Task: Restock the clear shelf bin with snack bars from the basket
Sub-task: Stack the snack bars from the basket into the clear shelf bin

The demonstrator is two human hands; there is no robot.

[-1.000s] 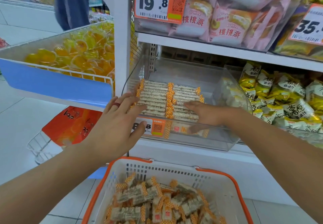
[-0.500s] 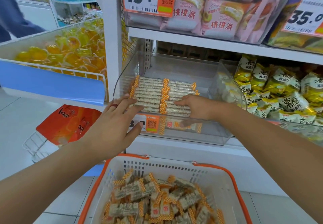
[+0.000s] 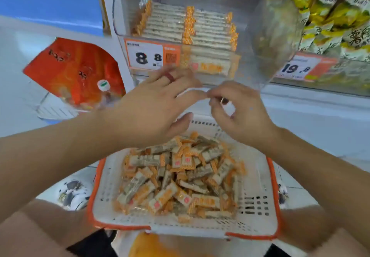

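The white basket (image 3: 258, 206) with orange rim occupies the 6 o'clock area and holds a loose heap of snack bars (image 3: 180, 178). At 12 o'clock, the clear shelf bin (image 3: 280, 26) contains stacked bars in two neat rows (image 3: 188, 26), behind an 8.8 price tag (image 3: 148, 57). Both hands hover above the basket's far edge. Left hand (image 3: 156, 106): fingers extended, relaxed, holding nothing. Right hand (image 3: 238, 112): fingers curled, blurred; any contents cannot be determined.
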